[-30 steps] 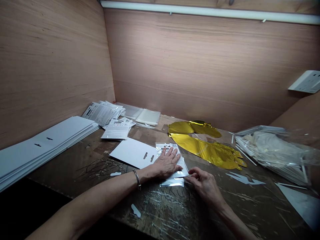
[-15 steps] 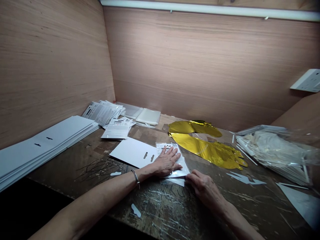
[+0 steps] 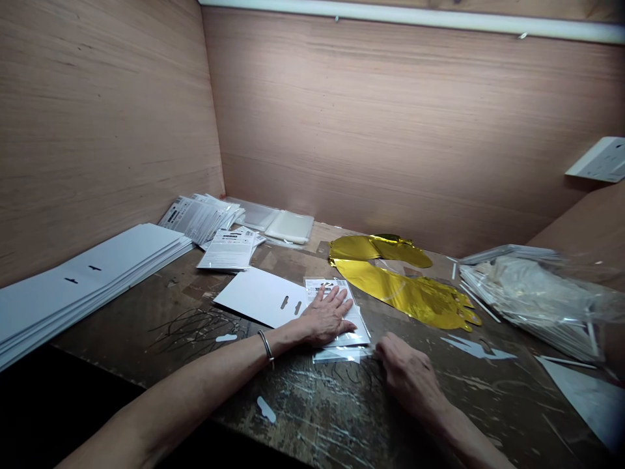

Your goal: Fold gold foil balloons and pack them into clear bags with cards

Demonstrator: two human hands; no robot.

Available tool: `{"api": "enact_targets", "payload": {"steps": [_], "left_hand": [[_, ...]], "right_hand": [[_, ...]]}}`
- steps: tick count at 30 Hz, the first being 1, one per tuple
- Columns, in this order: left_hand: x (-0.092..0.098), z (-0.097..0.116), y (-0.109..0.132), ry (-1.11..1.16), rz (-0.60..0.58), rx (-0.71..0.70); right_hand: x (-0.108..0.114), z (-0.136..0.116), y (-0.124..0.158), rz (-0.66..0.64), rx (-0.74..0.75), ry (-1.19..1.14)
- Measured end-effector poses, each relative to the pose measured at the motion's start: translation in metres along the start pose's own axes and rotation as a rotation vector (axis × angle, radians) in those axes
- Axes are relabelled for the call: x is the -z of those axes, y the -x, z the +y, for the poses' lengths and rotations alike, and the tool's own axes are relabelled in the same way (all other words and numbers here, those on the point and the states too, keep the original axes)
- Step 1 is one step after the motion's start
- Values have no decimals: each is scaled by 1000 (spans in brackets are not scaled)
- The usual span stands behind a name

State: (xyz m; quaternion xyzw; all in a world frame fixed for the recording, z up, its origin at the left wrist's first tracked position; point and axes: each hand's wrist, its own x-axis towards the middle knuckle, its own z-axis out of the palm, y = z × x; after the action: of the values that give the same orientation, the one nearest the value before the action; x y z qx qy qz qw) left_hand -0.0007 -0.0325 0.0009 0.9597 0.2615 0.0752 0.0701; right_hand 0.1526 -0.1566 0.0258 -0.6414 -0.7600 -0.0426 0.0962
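Note:
My left hand point(image 3: 328, 316) lies flat with fingers spread, pressing a clear plastic packet point(image 3: 361, 326) with a printed card inside onto the table. The packet's clear flap point(image 3: 336, 354) sticks out toward me. Just right of that flap, my right hand point(image 3: 403, 365) is closed with thumb and fingers pinched together. Whatever it pinches is hidden or too thin to make out. Partly under the packet and my left wrist rests a white folded card point(image 3: 266, 296) with two hanger slots.
Blank white cards point(image 3: 112, 254) are stacked at left, beside filled packets point(image 3: 227, 251) and clear sleeves point(image 3: 290, 228). Gold foil balloons point(image 3: 405, 293) lie behind my right hand. A plastic bag of white pieces point(image 3: 541, 299) is at right. Paper scraps point(image 3: 266, 410) and dark threads point(image 3: 195, 332) litter the table.
My right hand has moved slightly right, away from the packet's lower corner. More of the clear flap shows now. My left hand has stayed in place on the packet.

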Motion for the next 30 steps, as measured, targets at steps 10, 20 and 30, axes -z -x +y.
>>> {"api": "enact_targets", "payload": {"steps": [10,20,30], "left_hand": [[-1,2,0,-42,-6,-12],[2,4,2,-39,-15,-5],[3,5,2,-66,-33,-7]], "right_hand": [[-13,-8,-8,99,53,-451],[-22,-16,-3,154,120,-288],[-9,-16,-7,98,143,-306]]}}
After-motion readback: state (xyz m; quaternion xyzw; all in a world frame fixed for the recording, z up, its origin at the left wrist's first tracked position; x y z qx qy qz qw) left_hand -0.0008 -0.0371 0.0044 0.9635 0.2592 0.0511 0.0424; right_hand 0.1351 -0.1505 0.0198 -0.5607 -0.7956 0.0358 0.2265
